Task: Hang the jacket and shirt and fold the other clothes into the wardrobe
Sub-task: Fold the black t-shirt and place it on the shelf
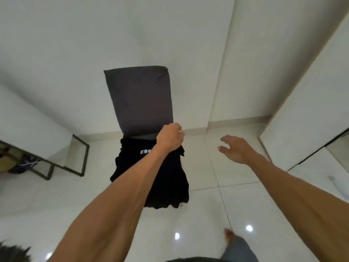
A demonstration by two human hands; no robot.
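I see left hand [170,138] fisted on top edge of black garment [151,176], which drapes over grey chair [139,99]. Right hand [236,148] spread, empty. I judge task early: nothing hung or folded in view.

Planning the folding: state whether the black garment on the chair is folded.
Unfolded: the black white-lettered garment droops rumpled off the grey fabric-covered chair.

Black garment [170,186], apparently, in left hand [170,138]

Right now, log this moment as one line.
left hand: grips black garment | right hand: open, empty | white lettering: partly hidden
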